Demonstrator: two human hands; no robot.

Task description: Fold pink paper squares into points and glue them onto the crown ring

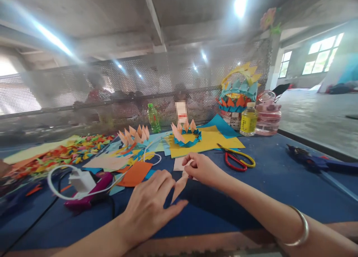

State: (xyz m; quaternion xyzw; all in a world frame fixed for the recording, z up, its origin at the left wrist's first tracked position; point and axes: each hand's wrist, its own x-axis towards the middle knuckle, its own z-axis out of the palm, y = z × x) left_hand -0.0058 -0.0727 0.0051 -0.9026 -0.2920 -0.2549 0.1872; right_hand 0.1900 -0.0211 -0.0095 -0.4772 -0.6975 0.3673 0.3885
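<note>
My right hand (200,168) pinches the upper end of a small folded peach paper piece (180,187) between thumb and fingers. At the left edge of this piece is my left hand (151,203), its thumb stretched away from the bent fingers. Whether the left fingertips touch the paper is hard to tell. Just behind the right hand lies a flat pale pink paper sheet (179,164). Farther back, a ring of blue folded paper (188,140) carries several upright peach points. More peach folded pieces (134,135) stand to its left.
Red-and-yellow-handled scissors (237,159) lie to the right, near a blue glue gun (316,162). At left are a purple power strip (91,197) with a white charger (82,180), cables and orange paper (135,174). Bottles, including a yellow-labelled one (248,119), stand behind.
</note>
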